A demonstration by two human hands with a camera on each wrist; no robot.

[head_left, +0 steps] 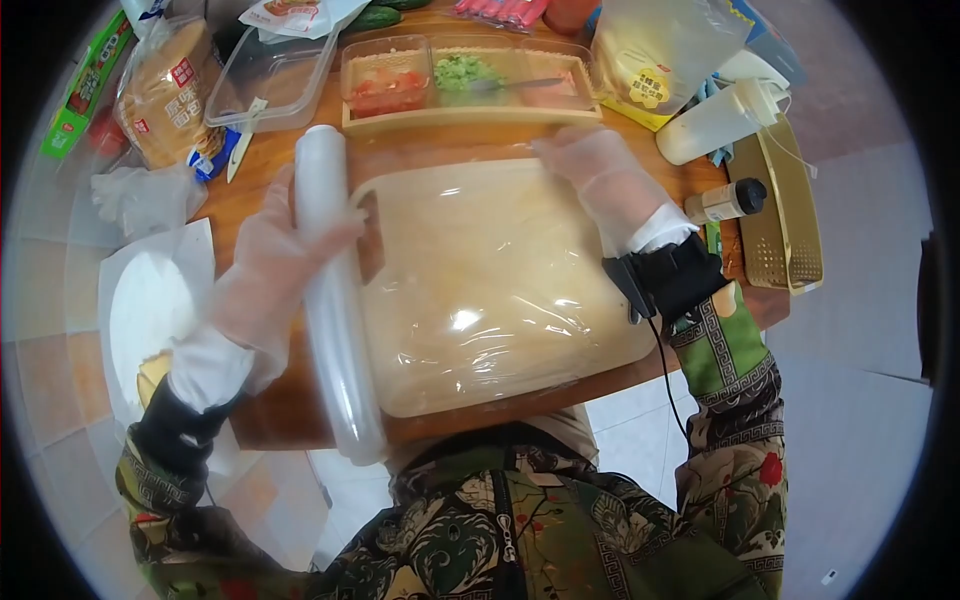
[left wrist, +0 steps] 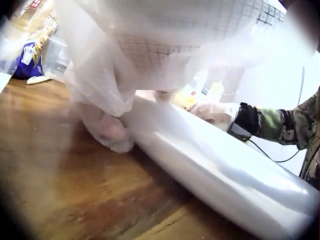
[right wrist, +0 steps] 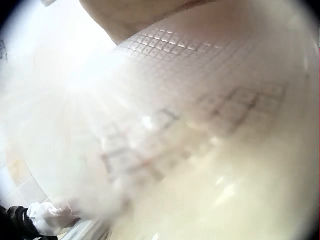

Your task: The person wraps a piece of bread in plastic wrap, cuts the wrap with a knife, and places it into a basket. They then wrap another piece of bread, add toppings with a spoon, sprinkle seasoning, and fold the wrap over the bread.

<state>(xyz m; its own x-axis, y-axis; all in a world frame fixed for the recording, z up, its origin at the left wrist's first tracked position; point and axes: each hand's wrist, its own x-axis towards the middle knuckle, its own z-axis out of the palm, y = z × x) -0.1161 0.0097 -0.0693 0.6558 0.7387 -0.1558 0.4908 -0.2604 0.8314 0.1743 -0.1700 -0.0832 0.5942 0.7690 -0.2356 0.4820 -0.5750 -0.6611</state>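
The roll of cling film (head_left: 340,300) lies along the cutting board's (head_left: 500,270) nine o'clock side, its near end jutting past the counter (head_left: 270,415) edge toward seven o'clock. Creased, shiny film (head_left: 480,320) covers much of the board. The left hand (head_left: 265,275), in a loose clear glove, grasps the roll with its thumb across the top. The right hand (head_left: 605,185), also gloved, is at the board's one o'clock edge; blur hides its fingertips, so whether it pinches the film or presses it down cannot be told.

The step looks like drawing film across the board and smoothing it. To do that well, the left hand would best keep the roll square to the board and lightly braced, while the right guides the film evenly toward three o'clock. Creases toward five o'clock call for gentle outward strokes; a hard tug could skew the sheet, and loose glove plastic could cling to it.
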